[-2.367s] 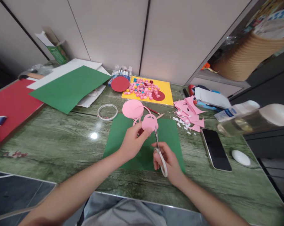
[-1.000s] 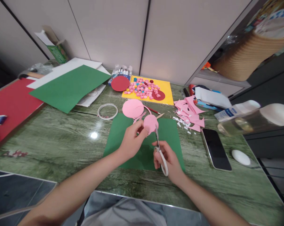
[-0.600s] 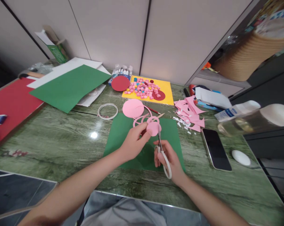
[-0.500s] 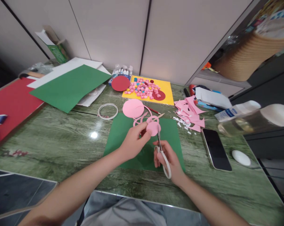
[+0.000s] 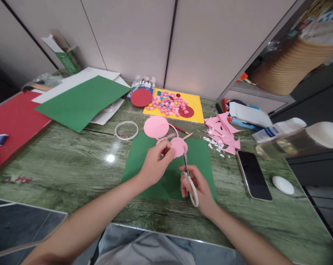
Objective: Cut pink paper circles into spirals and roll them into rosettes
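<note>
My left hand (image 5: 158,162) pinches a small pink paper circle (image 5: 179,147) by its near left edge, above a green sheet (image 5: 166,187). In my right hand (image 5: 198,184) are white-handled scissors (image 5: 194,192), fingers through the loops, with the blades pointing away from me. The blade tips reach the right edge of the circle. Curled pink strips (image 5: 174,129) lie just behind it. Farther back rests a larger pink circle (image 5: 156,126). A red pencil (image 5: 181,128) lies beside the strips.
At the back, a yellow sheet (image 5: 196,106) bears pink paper balls (image 5: 169,103). Pink scraps (image 5: 223,132), a phone (image 5: 254,176) and a bottle (image 5: 279,149) stand or lie right. A tape ring (image 5: 126,131) and green card (image 5: 83,101) are left.
The pink circle has turned and shifted slightly in my left hand, and the ring-shaped strip beside it no longer shows. The scissors have moved a little to the left.
</note>
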A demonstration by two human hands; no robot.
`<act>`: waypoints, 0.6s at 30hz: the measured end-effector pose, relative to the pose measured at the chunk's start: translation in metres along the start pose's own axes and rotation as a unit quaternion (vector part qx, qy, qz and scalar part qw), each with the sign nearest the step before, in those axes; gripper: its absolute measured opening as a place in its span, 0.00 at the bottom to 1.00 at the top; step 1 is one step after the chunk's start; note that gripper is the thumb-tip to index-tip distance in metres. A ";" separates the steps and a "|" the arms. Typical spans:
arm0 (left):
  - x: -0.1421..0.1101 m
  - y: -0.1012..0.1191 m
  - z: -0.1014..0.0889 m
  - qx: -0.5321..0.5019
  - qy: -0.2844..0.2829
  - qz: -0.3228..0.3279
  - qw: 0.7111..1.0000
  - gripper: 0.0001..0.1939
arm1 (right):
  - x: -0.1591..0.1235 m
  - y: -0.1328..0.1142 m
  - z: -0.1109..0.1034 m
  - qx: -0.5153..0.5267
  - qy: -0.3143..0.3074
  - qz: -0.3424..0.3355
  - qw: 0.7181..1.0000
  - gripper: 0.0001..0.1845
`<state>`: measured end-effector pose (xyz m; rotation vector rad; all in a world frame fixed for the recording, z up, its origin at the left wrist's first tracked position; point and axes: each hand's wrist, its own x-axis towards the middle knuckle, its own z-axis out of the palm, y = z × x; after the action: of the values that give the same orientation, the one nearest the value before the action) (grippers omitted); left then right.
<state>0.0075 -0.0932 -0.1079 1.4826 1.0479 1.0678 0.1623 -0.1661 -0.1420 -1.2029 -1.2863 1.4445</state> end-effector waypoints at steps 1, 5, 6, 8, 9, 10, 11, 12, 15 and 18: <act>0.000 0.000 0.000 -0.004 0.002 0.000 1.000 0.10 | 0.000 0.000 0.000 -0.002 0.000 0.001 1.000 0.13; 0.000 0.000 0.000 -0.017 0.011 0.001 1.000 0.10 | 0.000 0.000 0.000 -0.004 -0.003 -0.001 1.000 0.13; 0.000 0.001 0.000 -0.020 0.012 0.001 1.000 0.10 | 0.001 0.000 0.000 -0.004 -0.003 -0.001 1.000 0.13; 0.000 0.002 0.000 -0.024 0.015 0.002 1.000 0.10 | 0.001 0.001 0.000 -0.004 -0.003 -0.001 1.000 0.12; 0.000 0.002 -0.001 -0.026 0.015 0.002 1.000 0.10 | 0.001 0.001 0.000 -0.005 -0.003 0.000 1.000 0.12; 0.000 0.002 0.000 -0.027 0.013 0.001 1.000 0.10 | 0.001 0.002 0.000 -0.005 -0.003 -0.001 1.000 0.12; 0.000 0.002 0.000 -0.027 0.007 0.000 1.000 0.10 | 0.001 0.002 0.000 -0.006 -0.002 -0.001 1.000 0.12; 0.000 0.002 0.000 -0.024 -0.001 -0.003 1.000 0.09 | 0.001 0.002 0.000 -0.008 -0.001 -0.003 1.000 0.12; -0.001 0.001 0.001 -0.003 -0.032 -0.018 0.999 0.10 | 0.000 0.003 0.000 -0.013 -0.001 -0.006 1.000 0.11; 0.000 0.001 0.000 0.010 -0.043 -0.022 0.999 0.11 | -0.001 0.004 0.000 -0.015 -0.004 -0.007 1.000 0.12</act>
<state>0.0078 -0.0936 -0.1070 1.5027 1.0288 0.9570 0.1621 -0.1673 -0.1458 -1.2063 -1.3235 1.4258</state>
